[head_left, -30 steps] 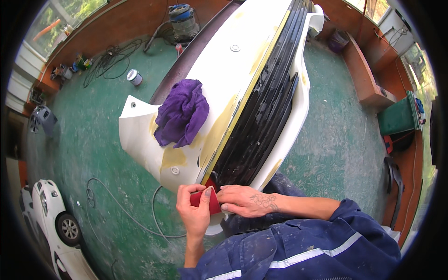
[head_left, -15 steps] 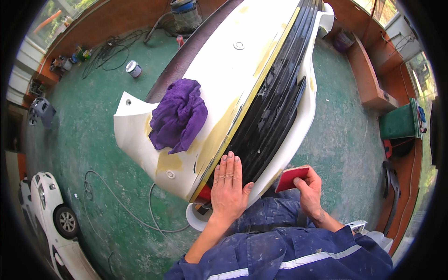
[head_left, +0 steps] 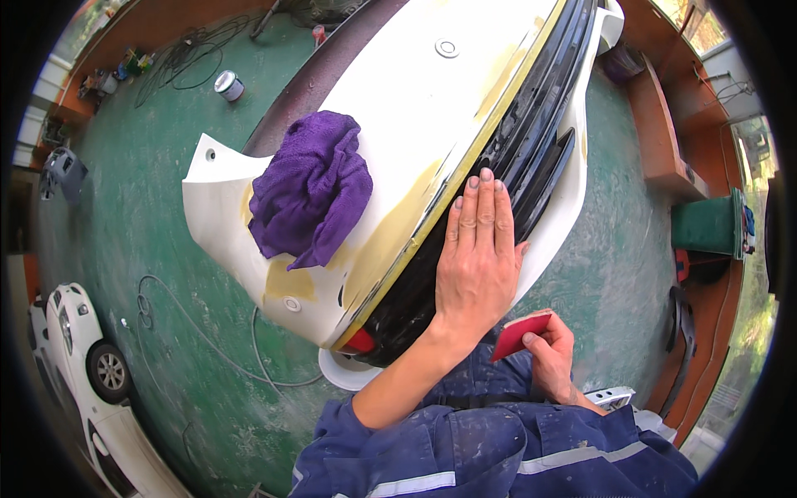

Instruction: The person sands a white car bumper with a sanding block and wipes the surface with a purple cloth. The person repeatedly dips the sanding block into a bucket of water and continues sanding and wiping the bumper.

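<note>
A white car bumper with yellowish patches stretches away in front of me. Flat on its black ribbed lower section lies my left hand, fingers extended and close together. My right hand pinches a thin red sanding pad between thumb and fingers, off the bumper's right edge near my body. A crumpled purple cloth rests on the bumper's white surface, left of my left hand. The black section glistens in places as if wet. Part of it is covered by my left hand.
Below the bumper's near end stands a white bucket, partly hidden. A hose curls over the green floor. A paint can stands at the far left, a white car at the lower left, and a green bin at the right.
My left hand has slid forward and right along the black section, staying flat. My right hand still grips the sanding pad, slightly lower. The whole view has shifted a little.
</note>
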A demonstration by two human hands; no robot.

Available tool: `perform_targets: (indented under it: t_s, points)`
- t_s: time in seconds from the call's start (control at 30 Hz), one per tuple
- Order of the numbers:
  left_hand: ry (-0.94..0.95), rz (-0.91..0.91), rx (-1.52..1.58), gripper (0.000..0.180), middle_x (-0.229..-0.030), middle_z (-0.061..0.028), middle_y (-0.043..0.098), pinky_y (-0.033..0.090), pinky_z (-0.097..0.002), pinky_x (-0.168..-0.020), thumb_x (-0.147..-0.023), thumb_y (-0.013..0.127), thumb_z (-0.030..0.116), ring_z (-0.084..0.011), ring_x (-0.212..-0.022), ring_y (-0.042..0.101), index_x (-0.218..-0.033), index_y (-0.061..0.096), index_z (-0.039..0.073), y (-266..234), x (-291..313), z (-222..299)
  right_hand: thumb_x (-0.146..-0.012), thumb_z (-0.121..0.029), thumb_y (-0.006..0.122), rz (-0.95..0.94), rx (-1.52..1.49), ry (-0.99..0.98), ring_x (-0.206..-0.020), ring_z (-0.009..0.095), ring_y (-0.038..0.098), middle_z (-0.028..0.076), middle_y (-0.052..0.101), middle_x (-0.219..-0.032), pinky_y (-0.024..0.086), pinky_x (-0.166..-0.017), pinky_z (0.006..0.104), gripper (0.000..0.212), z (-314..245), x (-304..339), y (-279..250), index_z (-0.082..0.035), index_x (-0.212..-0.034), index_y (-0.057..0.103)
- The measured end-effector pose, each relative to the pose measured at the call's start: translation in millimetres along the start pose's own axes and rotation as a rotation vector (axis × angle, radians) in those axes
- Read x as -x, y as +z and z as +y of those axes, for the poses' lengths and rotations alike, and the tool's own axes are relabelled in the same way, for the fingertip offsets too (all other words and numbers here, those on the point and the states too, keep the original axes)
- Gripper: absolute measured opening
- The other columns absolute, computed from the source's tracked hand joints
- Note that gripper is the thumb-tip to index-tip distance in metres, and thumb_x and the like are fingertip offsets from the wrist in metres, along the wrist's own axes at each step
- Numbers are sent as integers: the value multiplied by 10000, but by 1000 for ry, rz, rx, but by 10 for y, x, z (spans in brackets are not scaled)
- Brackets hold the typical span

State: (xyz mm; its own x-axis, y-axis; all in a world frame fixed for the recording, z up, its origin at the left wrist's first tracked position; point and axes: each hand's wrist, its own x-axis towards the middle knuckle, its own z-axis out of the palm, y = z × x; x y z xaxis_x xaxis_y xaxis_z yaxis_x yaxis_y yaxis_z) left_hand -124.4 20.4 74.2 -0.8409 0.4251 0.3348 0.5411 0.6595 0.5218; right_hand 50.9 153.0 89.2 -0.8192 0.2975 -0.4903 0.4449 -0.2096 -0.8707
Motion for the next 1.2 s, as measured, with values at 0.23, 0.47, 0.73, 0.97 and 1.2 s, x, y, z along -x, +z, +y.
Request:
perform_targets:
  t_s: [0.23,0.47,0.73,0.97,1.2]
  points:
    - [-127,-66,-132,762,-1688,-314,475,437,-556,-1261,-1123,612,414,-471,-1568,480,-1643,430,-113,-292,838,-73,-954,26,588,-19,-11,82,-1038,216,772,162,789,-1129,600,-989,363,262,-67,0,67,44,-1207,654]
    - [-174,-84,-161,770,-1660,-318,503,438,-549,-1265,-1120,626,412,-489,-1537,508,-1632,422,-127,-442,1156,-91,-953,27,598,-40,-8,96,-1050,215,773,157,793,-1134,596,-1001,361,268,-57,66,94,42,-1215,655]
    - [-201,-127,-305,715,-1707,-280,448,430,-500,-1246,-1145,575,398,-432,-1505,476,-1646,426,-91,-489,1649,-175,-958,32,589,-39,-14,80,-1056,214,771,159,792,-1135,595,-1004,361,261,50,114,25,41,-1211,653]
    - [-154,-70,-276,745,-1709,-209,472,417,-494,-1161,-1058,705,376,-398,-1357,490,-1632,464,-34,-508,1507,-237,-959,38,588,-67,-4,64,-1061,210,770,160,792,-1140,593,-1011,358,258,63,155,0,40,-1207,657]
    - [-87,-18,-270,721,-1713,-131,486,435,-486,-1033,-1006,764,349,-364,-1231,495,-1588,504,11,-422,1069,-253,-956,17,613,-45,-48,51,-1055,206,772,156,796,-1133,593,-1005,358,245,90,216,-10,38,-1193,670]
